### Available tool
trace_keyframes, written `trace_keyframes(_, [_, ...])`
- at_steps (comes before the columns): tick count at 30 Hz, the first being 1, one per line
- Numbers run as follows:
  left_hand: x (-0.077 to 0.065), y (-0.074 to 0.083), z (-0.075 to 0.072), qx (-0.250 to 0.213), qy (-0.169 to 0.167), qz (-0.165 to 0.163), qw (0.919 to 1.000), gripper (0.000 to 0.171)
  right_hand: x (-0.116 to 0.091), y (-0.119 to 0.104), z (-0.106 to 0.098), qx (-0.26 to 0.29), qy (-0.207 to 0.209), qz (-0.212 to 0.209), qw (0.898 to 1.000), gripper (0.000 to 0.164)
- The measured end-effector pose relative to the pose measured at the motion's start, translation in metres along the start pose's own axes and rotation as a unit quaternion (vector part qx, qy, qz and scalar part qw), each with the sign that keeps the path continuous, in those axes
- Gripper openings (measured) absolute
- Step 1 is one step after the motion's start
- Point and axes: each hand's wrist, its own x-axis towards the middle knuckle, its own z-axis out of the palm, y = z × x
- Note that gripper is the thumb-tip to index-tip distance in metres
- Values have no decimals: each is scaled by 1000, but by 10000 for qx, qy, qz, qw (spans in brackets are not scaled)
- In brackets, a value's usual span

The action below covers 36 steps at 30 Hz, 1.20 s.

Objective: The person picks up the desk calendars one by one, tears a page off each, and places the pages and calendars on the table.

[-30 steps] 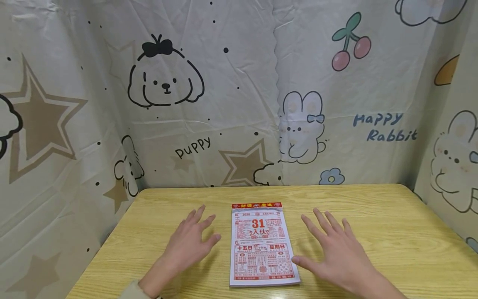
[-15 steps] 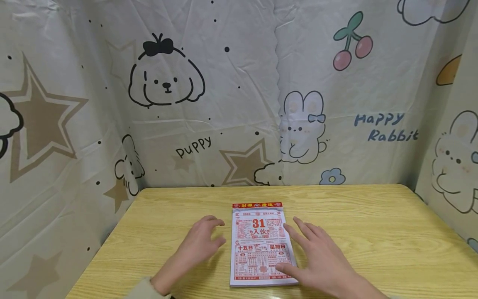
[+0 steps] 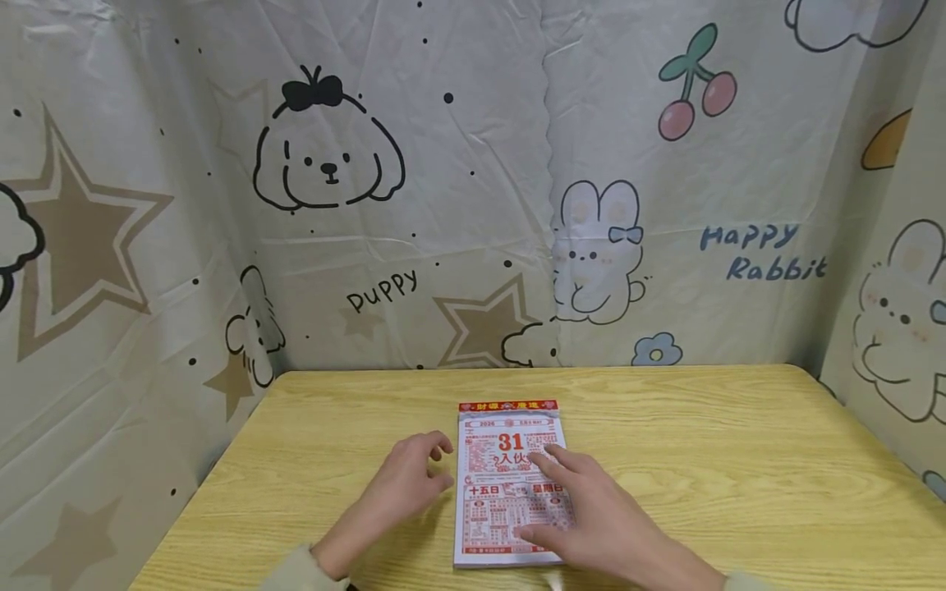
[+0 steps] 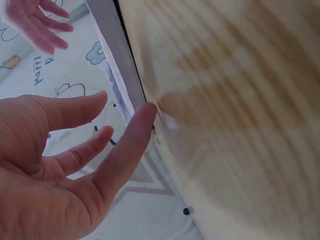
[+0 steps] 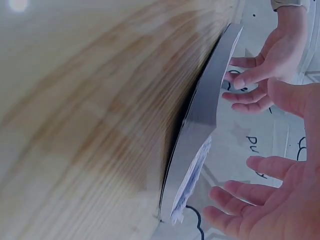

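A thick tear-off calendar pad [image 3: 484, 492] with red print, a large 31 and a red top band lies flat on the table. At its left edge is my left hand [image 3: 402, 480], fingers loosely bent, holding nothing. In the left wrist view a fingertip of the left hand [image 4: 55, 190] is close to the table beside the calendar's side [image 4: 120, 55]; contact is unclear. My right hand [image 3: 606, 525] hovers over the calendar's right half, fingers spread and relaxed, covering part of the print. The right wrist view shows a gap between the right hand [image 5: 290, 200] and the pad's side [image 5: 197, 120].
The wooden table [image 3: 739, 443] has yellow grain and extends on both sides of the calendar. A pale cloth [image 3: 473, 205] printed with a puppy, rabbits, stars and cherries hangs behind and at both sides.
Both hands have moved inward. The left hand came right to the calendar's left edge with its fingers bending; the right hand moved left from beside the calendar to above it. The calendar stayed put.
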Motion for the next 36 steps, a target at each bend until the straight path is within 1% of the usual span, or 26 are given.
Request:
trace_keyframes(4, [2,2,2,29,-56,-45,10000,24,5,-2,4,-44,-173,-124,9998,88])
trace_keyframes(9, [2,3,4,-34,-50,-131,9999,26,9,-5,10,-156,-469,-232,9985,84])
trace_keyframes(11, [2,3,4,-188,-76,-125,9997,25,10,-5,13,-192,-578,-223,9979,85])
trace_keyframes(15, [3,4,6,-806,-237,-233,9962,23,10,-5,18,-171,-716,-263,9969,87])
trace_keyframes(18, [4,5,8,-1148,-340,-399,9920,23,10,-3,22,-220,-711,-327,9967,87])
trace_keyframes(23, [4,5,8,-1376,-459,-620,9875,23,9,-3,25,-284,-654,-319,9969,83])
trace_keyframes(30, [3,5,8,-1607,-588,-661,9830,24,10,-4,23,-344,-700,-183,9968,81])
trace_keyframes(33, [3,4,8,-1742,-670,-743,9796,24,11,-5,22,-224,-674,-137,9974,79])
trace_keyframes(36, [3,3,7,-1891,-767,-855,9752,25,14,-8,21,26,-627,-69,9980,81])
